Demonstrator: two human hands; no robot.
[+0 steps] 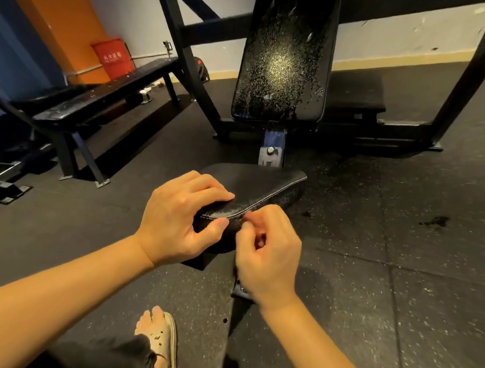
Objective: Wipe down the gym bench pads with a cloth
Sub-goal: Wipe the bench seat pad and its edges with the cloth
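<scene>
The black seat pad (263,184) of the gym bench lies low in front of me. My left hand (176,217) grips its near left corner, fingers on top and thumb against the side. My right hand (269,251) is at the pad's near edge with its fingers curled, thumb and forefinger pinching at the stitched seam. Behind the seat rises the tilted black back pad (285,60), speckled with droplets. No cloth is in view.
The bench's black steel frame (462,82) stands behind and to the right. A flat black bench (100,94) stands at the left, with a red bin (113,58) by the orange wall. The rubber floor has a dark wet spot (434,221). My sandalled foot (159,336) is below.
</scene>
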